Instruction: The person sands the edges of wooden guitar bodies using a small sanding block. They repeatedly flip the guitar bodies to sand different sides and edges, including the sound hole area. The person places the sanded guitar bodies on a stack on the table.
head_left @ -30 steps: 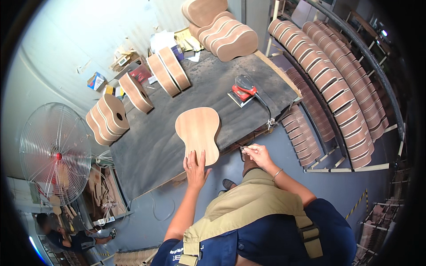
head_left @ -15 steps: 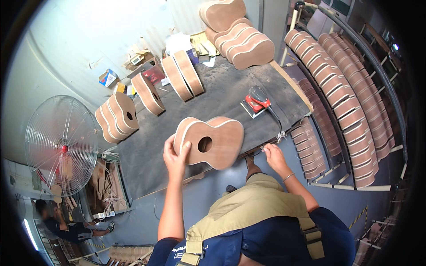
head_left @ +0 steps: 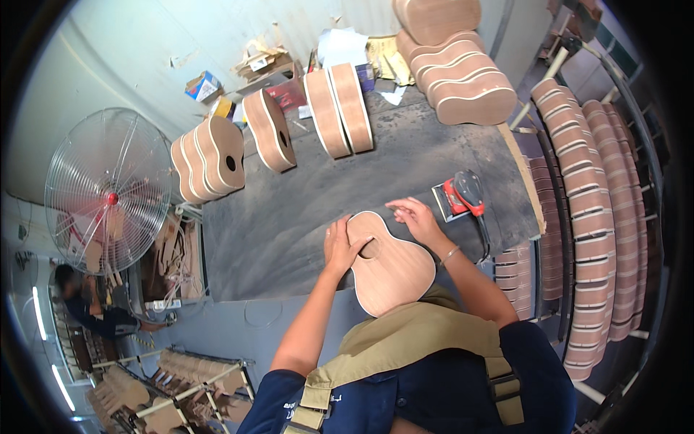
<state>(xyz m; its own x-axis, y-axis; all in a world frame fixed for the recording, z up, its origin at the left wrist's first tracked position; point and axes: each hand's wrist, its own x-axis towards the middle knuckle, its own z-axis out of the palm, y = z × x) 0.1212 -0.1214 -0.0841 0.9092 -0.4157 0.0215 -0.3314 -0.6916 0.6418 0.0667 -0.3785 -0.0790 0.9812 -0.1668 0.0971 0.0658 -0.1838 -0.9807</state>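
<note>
My left hand (head_left: pixel 340 246) grips a pale wooden guitar body (head_left: pixel 394 278) at its narrower upper end, thumb at the soundhole. The body lies face up, white binding round its edge, its broad lower end toward my apron. My right hand (head_left: pixel 409 215) is raised just beyond the body's upper right, fingers apart and loosely bent; I can make out nothing in it. Beneath is a dusty dark worktop (head_left: pixel 260 239). A red-and-grey sander (head_left: pixel 463 194) with a cord rests to the right.
Guitar bodies (head_left: pixel 206 159) line the back, with more stacked (head_left: pixel 466 98) at back right. Papers and small boxes (head_left: pixel 202 87) sit along the wall. A wire fan (head_left: pixel 108 192) stands left, loaded racks (head_left: pixel 578 217) right. Another person (head_left: pixel 94 311) is at lower left.
The guitar body has been lifted, turned to show its soundhole and brought against my apron in my left hand. My right hand has risen from below the table edge to above the worktop.
</note>
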